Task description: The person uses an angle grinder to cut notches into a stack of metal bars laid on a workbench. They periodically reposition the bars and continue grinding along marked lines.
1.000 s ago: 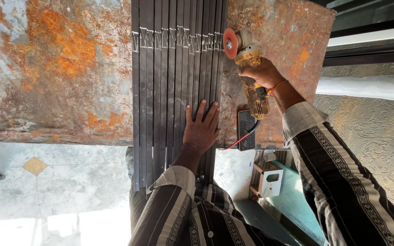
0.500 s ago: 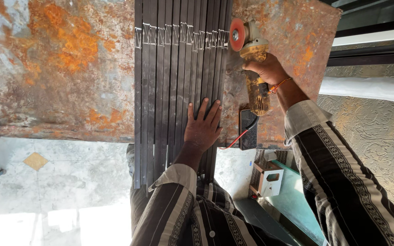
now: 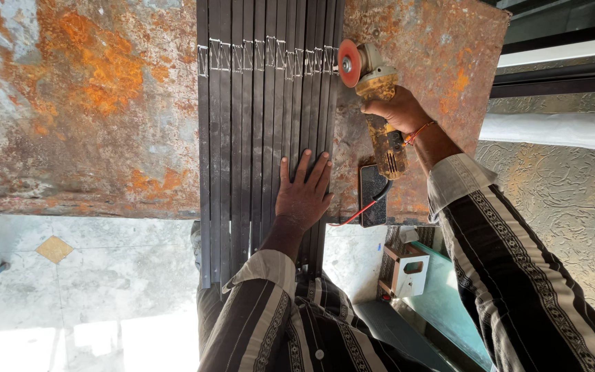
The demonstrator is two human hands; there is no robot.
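Note:
Several dark flat metal bars (image 3: 256, 124) lie side by side on a rusty steel table (image 3: 70, 103), with white chalk marks across them near the far end. My left hand (image 3: 303, 191) presses flat on the bars, fingers spread. My right hand (image 3: 397, 110) grips a yellow angle grinder (image 3: 373, 103); its red disc (image 3: 348, 63) sits at the right edge of the bars, by the chalk marks.
A dark phone (image 3: 373, 194) with a red cable lies on the table by the grinder's tail. Below the table edge are a pale tiled floor (image 3: 91, 289), a small white box (image 3: 408, 270) and a teal surface. A textured wall and white bar stand at right.
The grinder and my right hand have shifted slightly along the chalk line at the bars' right edge. My left hand stays pressed on the bars.

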